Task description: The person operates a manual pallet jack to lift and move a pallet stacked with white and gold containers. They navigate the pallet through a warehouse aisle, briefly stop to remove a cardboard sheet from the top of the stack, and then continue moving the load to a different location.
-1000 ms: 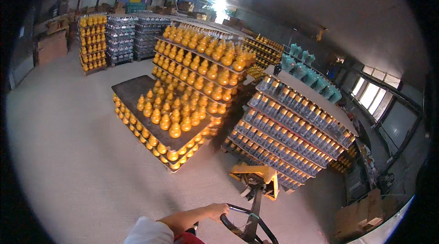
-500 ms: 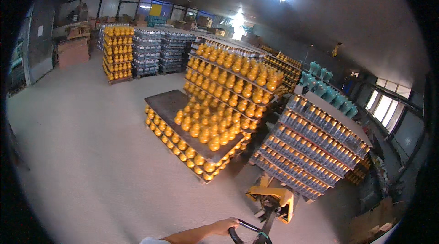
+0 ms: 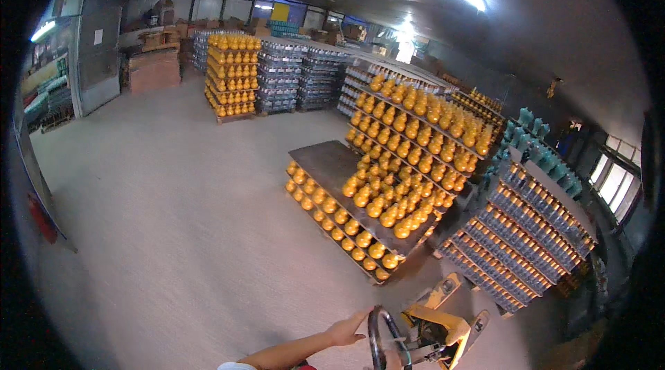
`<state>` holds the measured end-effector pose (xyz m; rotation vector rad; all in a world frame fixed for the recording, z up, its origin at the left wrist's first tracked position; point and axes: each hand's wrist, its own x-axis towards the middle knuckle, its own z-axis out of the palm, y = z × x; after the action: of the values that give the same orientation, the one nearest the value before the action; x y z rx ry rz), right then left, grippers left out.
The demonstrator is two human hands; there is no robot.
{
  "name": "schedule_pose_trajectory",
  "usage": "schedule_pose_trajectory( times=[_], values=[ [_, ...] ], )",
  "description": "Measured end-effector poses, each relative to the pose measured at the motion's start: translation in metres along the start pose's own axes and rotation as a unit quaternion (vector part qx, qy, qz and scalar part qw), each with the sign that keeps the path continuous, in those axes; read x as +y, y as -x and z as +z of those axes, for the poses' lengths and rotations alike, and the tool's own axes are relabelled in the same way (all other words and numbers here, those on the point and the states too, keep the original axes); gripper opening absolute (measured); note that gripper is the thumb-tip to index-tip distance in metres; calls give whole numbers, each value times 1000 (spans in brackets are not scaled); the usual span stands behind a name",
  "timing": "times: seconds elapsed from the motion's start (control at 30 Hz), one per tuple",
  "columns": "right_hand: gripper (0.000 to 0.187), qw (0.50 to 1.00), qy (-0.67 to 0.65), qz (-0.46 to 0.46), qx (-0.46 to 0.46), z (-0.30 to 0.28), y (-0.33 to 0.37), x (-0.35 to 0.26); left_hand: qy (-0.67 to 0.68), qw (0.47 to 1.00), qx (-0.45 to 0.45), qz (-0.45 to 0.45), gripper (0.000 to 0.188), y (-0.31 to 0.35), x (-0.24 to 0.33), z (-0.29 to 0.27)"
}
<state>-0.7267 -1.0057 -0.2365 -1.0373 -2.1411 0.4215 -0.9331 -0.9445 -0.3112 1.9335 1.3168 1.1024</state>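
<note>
My left hand [image 3: 345, 330] reaches in from the lower edge, palm down. Its fingers stretch to the black loop handle [image 3: 376, 332] of a yellow pallet jack [image 3: 443, 323], with the thumb held apart. The fingertips meet the loop's left side; whether they touch it is hard to tell. Both forks of the jack show bare, apart from the tall pallet stack [image 3: 516, 249] of dark clear bottles with orange tops. Left of that stands a low pallet of gold, gourd-shaped bottles [image 3: 395, 197], partly topped by a dark board [image 3: 329, 162]. My right hand is out of view.
A taller stack of gold bottles [image 3: 422, 117] rises behind the low pallet. Teal bottles [image 3: 537, 148] stand at the right. Farther back are another gold stack [image 3: 233, 79], grey bottle stacks [image 3: 280, 77] and a cardboard pile [image 3: 154, 68]. Grey floor [image 3: 180, 217] spreads at left.
The view has swung left, so the stacks sit farther right. The jack has come away from the bottle stack, baring its forks. My left hand has loosened from around the handle.
</note>
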Motion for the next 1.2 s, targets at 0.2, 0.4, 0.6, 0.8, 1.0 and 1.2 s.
schedule_pose_trajectory(
  times=[0.2, 0.4, 0.6, 0.8, 1.0, 1.2],
  values=[
    [31, 983, -148, 105, 27, 123, -143, -36, -49, 949, -295, -102, 61, 61, -153, -163],
    [28, 980, -74, 187, -6, 242, -271, -98, -8, 860, 72, -505, 48, 240, -309, -378],
    [24, 948, -158, 278, -2, 359, -352, -160, 54, 599, 305, -738, 35, 491, -336, -524],
    [21, 898, -296, 325, 30, 484, -413, -224, 173, 585, 356, -708, 22, 536, -393, -621],
    [26, 874, -313, 367, 53, 597, -498, -338, 227, 781, 304, -496, 24, 506, -531, -812],
    [21, 890, -246, 379, 67, 699, -600, -459, 131, 799, 193, -554, 27, 334, -707, -1025]
  ],
)
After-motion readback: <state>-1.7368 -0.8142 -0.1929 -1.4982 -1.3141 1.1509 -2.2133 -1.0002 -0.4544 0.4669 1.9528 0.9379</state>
